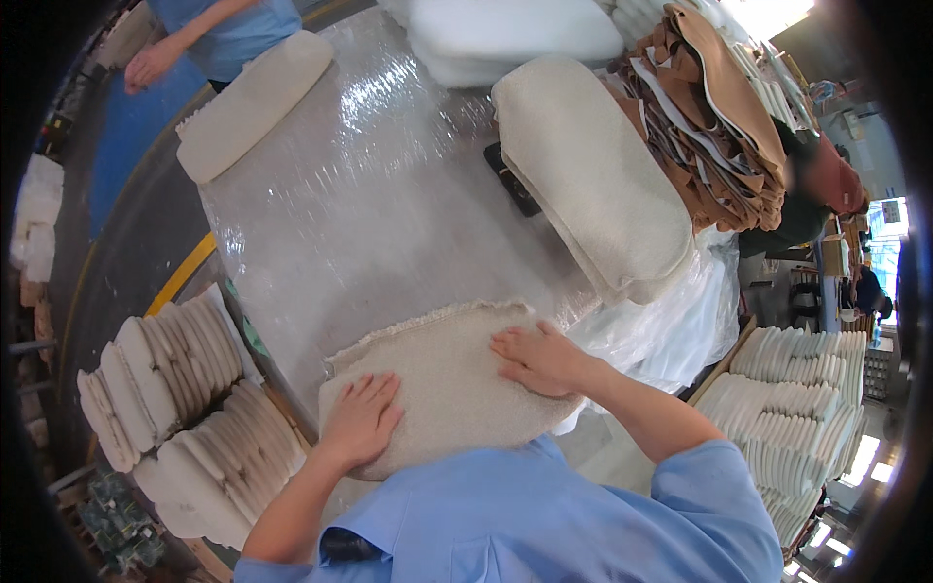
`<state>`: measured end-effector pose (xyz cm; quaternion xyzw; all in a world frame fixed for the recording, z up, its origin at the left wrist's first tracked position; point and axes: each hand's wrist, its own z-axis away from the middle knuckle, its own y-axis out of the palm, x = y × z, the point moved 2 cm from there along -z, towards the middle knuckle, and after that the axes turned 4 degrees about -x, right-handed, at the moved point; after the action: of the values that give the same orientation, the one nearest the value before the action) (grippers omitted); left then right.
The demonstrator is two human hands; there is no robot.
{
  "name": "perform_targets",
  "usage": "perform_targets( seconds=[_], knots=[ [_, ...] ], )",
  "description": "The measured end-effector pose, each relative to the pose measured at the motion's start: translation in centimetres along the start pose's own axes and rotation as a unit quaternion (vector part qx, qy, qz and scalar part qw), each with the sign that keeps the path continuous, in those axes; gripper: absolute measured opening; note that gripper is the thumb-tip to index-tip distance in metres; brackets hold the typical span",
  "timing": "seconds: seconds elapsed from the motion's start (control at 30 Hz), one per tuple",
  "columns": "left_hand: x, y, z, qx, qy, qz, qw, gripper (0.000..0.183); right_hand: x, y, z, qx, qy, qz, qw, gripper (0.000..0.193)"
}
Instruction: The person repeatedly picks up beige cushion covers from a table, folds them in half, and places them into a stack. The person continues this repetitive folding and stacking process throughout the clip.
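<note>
A beige fabric-covered pad (457, 374) lies at the near edge of the plastic-wrapped table (389, 223), its frayed edge facing away from me. My left hand (364, 418) rests flat on the pad's left end, fingers stretched out. On its right end lies my right hand (536, 360), also flat with the fingers spread. Neither hand grips anything. Farther right, a stack of similar beige pads (598, 175) sits on the table, partly over a small black object (512, 180). One more beige pad (255, 105) lies at the far left corner.
Brown and grey cut pieces (714, 126) are heaped at the far right, beside white foam pads (510, 34). Packed rows of pads stand at lower left (185, 379) and lower right (792, 408). A person in a blue shirt (233, 34) stands beyond the far left corner.
</note>
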<state>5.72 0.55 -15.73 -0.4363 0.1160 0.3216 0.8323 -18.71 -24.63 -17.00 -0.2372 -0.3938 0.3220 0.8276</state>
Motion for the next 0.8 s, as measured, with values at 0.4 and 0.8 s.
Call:
perform_targets(
  seconds=[0.4,0.8],
  knots=[
    [8.3,-2.0,-1.0,-0.002,-0.042,0.154,0.987,0.064,-5.7,-2.8,0.1,-0.186,0.153,-0.257,0.936,0.059],
    [9.3,1.9,2.7,-0.124,-0.247,0.417,0.866,0.070,-5.3,0.1,-3.4,-0.074,0.313,-0.263,0.910,0.083]
  ],
)
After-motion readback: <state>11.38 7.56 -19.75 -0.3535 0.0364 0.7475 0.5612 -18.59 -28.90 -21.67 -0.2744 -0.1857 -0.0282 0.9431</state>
